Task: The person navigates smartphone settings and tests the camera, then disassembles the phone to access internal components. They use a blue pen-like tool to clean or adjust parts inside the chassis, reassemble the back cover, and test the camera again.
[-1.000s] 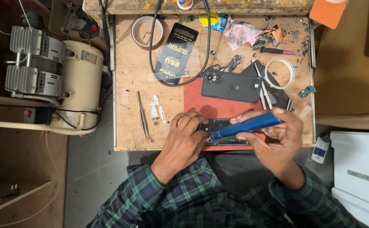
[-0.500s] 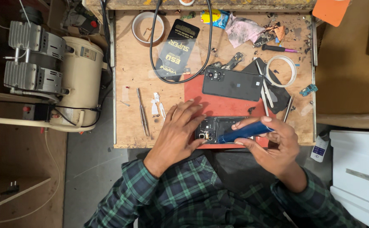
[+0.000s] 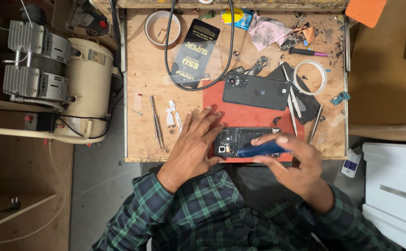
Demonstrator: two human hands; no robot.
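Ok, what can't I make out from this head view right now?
- Tip of the blue tool: blurred, so whether it touches the opened phone cannot be told.
- Right part of that phone: covered by the right hand.
- Phone's near edge under the left hand: fingertips hide it.
- Small parts at the bench's far right corner: too small to identify.
- White cabinet: cut off by the right edge.

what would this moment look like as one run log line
left hand: flat, steadying opened phone | right hand: holds blue tool over phone | red mat: back cover
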